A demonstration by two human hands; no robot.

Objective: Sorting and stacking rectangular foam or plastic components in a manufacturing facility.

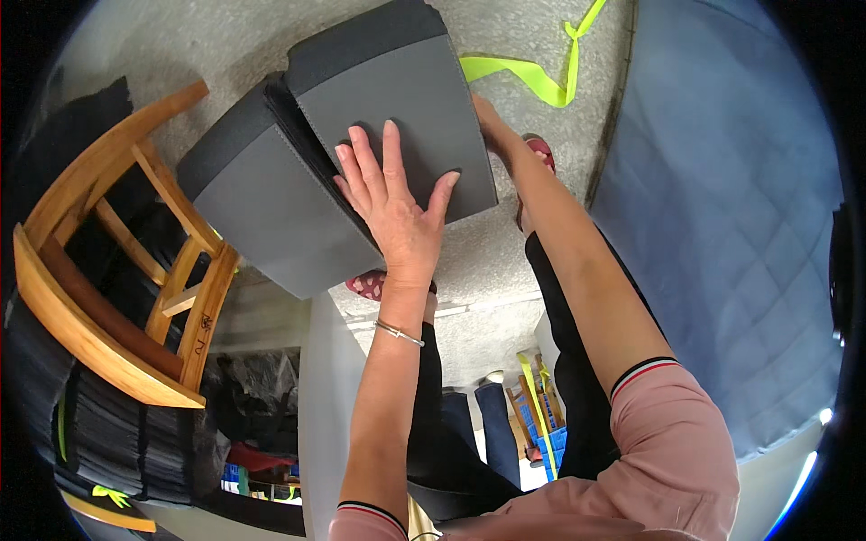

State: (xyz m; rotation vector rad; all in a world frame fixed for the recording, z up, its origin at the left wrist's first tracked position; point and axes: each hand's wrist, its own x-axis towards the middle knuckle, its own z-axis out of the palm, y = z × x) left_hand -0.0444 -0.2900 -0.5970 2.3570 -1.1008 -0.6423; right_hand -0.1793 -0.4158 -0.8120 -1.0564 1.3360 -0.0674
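My left hand [390, 207] lies with fingers spread on a dark grey, smooth-faced piece [388, 99] that has a stitched seam and a black fabric border. At this piece's right side is my right hand [488, 123]; its fingers are hidden by the edge, so their grip does not show. A second grey piece [280, 198] of the same kind sits just to the left, with dark layered edges between the two. Whether each is one piece or a stack is unclear.
An overturned-looking wooden stool [203, 334] stands on the left, above stacked dark cloth pieces [113, 442]. Bright yellow-green strap [541, 83] lies on the speckled floor [514, 36]. A blue quilted cover [722, 225] fills the right side. My feet are near the pieces.
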